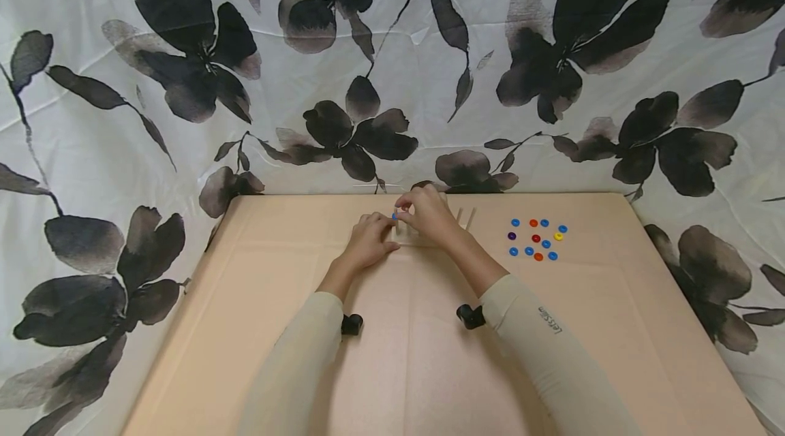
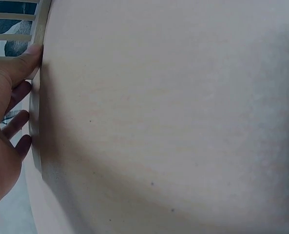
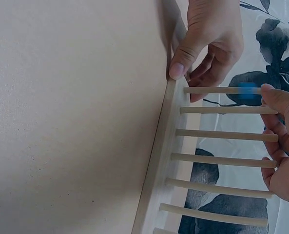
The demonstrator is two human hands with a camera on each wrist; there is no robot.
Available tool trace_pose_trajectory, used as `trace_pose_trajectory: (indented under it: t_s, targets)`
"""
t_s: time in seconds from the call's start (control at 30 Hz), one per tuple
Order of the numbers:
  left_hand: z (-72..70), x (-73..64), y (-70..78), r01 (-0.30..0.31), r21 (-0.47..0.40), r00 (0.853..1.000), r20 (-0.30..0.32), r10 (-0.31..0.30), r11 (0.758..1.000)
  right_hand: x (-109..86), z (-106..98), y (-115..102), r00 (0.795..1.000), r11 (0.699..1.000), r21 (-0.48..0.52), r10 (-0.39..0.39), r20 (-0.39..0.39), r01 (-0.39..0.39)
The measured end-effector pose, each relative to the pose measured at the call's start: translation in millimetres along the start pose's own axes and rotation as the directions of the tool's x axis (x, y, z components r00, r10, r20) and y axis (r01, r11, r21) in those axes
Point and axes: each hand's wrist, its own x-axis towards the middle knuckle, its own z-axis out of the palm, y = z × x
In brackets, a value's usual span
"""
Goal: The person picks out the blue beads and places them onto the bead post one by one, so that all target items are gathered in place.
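Note:
A wooden peg rack point(image 3: 156, 161) has a long base with several thin upright pegs. My left hand point(image 1: 368, 242) grips one end of that base, thumb point(image 3: 177, 68) on one face and fingers behind. On the end peg, a blurred blue bead point(image 3: 247, 90) sits just below the tip; it shows between both hands point(image 1: 394, 216) in the head view. At the peg tips is my right hand point(image 1: 426, 218), its thumb beside the end peg's top and apart from the bead. Its other fingers bend loosely behind neighbouring pegs. A small red spot shows by these fingertips, too small to identify.
Loose beads in blue, red, orange, purple and one yellow bead point(image 1: 559, 236) lie on the tabletop point(image 1: 552, 334) right of the rack. A flower-patterned cloth point(image 1: 392, 68) hangs behind the table's far edge. Each sleeve carries a black wrist camera point(image 1: 471, 317).

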Motion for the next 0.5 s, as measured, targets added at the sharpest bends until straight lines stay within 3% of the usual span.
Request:
trace_pose_trajectory:
  t_s: [0.5]
  targets:
    - [-6.0,13.8,-7.7,-0.003,0.007,1.0,0.029,0.003,1.0,6.6,-12,7,0.998,0.999,0.05,-0.003,-0.061,0.006]
